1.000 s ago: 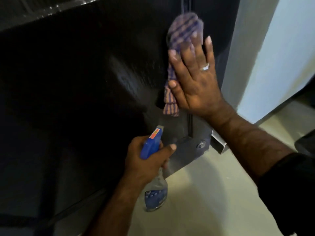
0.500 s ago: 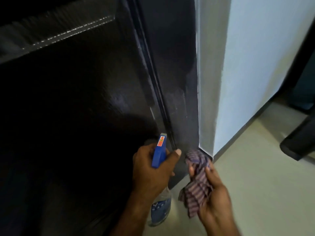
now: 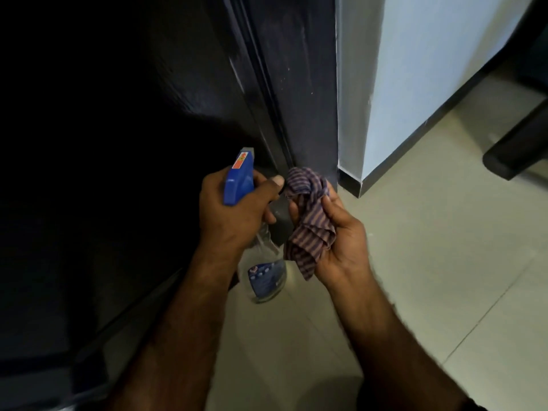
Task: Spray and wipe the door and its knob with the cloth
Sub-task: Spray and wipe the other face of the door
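Two bare hands showing low in the head view, close together before a dark door. Left hand gripping the blue trigger head of a clear spray bottle, fingers curled round the neck, thumb lying over the top, nozzle pointing up and away toward the door. Right hand holding a bunched striped cloth, fingers curled loosely round it, the cloth's upper fold lying just beside the left thumb and near the foot of the dark door frame. Cloth hanging off the door at this moment, touching no panel as far as can be told.

Judging progress: faint pale smears and specks showing on the frame's face, possibly spray or dust, so cleaning looking unfinished there. Door panel too dark to tell wet from dry. No knob appearing anywhere in view, so no telling whether that part is done; likely still needing attention, or at least checking. Probably pausing between strokes, with the cloth being regathered and the bottle being readied for another spray low on the door.

Counting what is showing: one spray bottle, one cloth, one door, one door frame, two hands, two forearms. Also one pale wall to the right with a dark skirting strip, pale floor tiles below, and one dark furniture edge at far right.
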Demonstrator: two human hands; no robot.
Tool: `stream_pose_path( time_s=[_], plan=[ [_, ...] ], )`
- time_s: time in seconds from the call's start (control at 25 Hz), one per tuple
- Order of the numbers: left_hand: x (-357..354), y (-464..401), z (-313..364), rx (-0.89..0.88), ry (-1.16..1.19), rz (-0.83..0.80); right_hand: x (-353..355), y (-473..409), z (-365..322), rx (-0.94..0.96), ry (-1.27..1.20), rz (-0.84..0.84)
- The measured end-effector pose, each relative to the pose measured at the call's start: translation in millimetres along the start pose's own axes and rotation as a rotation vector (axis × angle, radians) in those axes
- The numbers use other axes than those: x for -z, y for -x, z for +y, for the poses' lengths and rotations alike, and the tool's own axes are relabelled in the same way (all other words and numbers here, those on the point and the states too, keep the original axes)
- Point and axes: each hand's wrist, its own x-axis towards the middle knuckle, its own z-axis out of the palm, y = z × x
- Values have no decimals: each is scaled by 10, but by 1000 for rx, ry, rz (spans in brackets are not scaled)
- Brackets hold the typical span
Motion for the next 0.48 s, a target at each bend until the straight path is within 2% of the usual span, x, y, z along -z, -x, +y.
stream_pose_path(
  time_s=[0.24, 0.48],
  plan=[
    [-84, -75, 180, -59, -49, -163, -66, -24, -50, 16, 16, 1],
    [-161, -260, 335, -17, -104, -96, -106, -48, -155, 101, 121, 69]
  ],
)
